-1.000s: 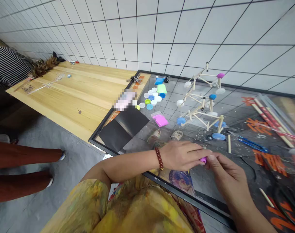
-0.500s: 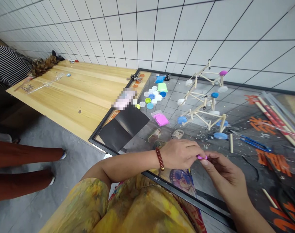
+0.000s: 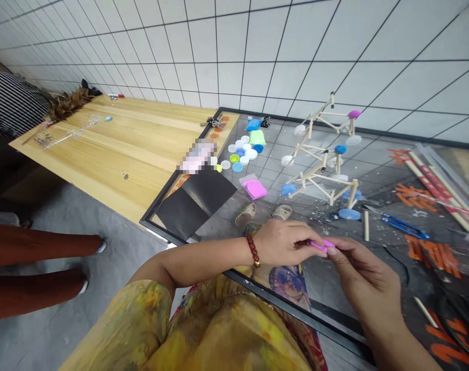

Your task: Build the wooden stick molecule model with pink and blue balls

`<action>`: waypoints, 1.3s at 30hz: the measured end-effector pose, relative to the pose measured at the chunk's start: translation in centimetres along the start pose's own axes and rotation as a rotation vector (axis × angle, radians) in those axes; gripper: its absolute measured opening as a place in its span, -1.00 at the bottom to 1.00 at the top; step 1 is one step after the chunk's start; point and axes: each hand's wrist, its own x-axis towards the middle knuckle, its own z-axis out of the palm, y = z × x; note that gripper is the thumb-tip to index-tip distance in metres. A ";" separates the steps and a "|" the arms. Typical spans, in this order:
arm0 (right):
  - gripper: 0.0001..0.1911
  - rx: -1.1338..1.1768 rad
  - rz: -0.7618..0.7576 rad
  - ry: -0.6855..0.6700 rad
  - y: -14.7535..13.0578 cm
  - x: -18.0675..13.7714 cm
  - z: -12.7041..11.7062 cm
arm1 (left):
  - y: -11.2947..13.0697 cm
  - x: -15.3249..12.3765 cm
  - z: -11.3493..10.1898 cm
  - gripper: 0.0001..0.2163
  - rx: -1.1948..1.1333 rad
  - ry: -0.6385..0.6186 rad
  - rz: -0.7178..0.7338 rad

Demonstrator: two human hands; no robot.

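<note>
A small piece of pink modelling clay (image 3: 324,245) is pinched between the fingertips of both my hands, above the glass-topped part of the table. My left hand (image 3: 282,242), with a brown bead bracelet (image 3: 253,250) at the wrist, grips it from the left. From the right, my right hand (image 3: 363,268) grips it with thumb and fingers. Beyond the hands stand stick frames with bottle-cap wheels; a blue cap (image 3: 349,214) is on the closest. A pink clay lump (image 3: 354,114) and a blue clay lump (image 3: 340,149) top two of their sticks.
Left of the frames lie a bag of pink clay (image 3: 255,188), a bag of green clay (image 3: 258,137) and several loose bottle caps (image 3: 238,167). Black sheets (image 3: 197,198) lie nearby. Blue-handled snips (image 3: 406,226) and a short stick (image 3: 366,225) lie at right. Another person's legs (image 3: 41,250) are at far left.
Both hands have shifted slightly right, still holding the pink clay. More of the clay now shows between the fingertips, drawn out longer. The frames stay where they stood.
</note>
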 end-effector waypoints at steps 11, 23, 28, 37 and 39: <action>-0.76 -0.252 -0.452 0.056 -0.8 0.1 -0.1 | 0.3 -0.4 -0.1 -0.66 0.094 -0.091 0.062; -0.65 -0.258 -0.512 0.012 -1.2 -0.2 -0.3 | 0.1 -0.1 -0.2 -0.71 0.006 -0.022 0.037; -0.80 -0.299 -0.477 0.119 -1.7 -0.1 -0.1 | 0.9 0.0 -0.7 -0.61 -0.099 -0.175 0.063; -0.68 -0.282 -0.533 0.095 -1.4 0.3 -0.2 | 0.6 0.2 0.2 -0.74 -0.722 -0.089 -0.368; -0.68 -0.291 -0.537 0.033 -1.5 0.2 -0.3 | 0.7 0.4 0.0 -0.75 -0.795 -0.099 -0.441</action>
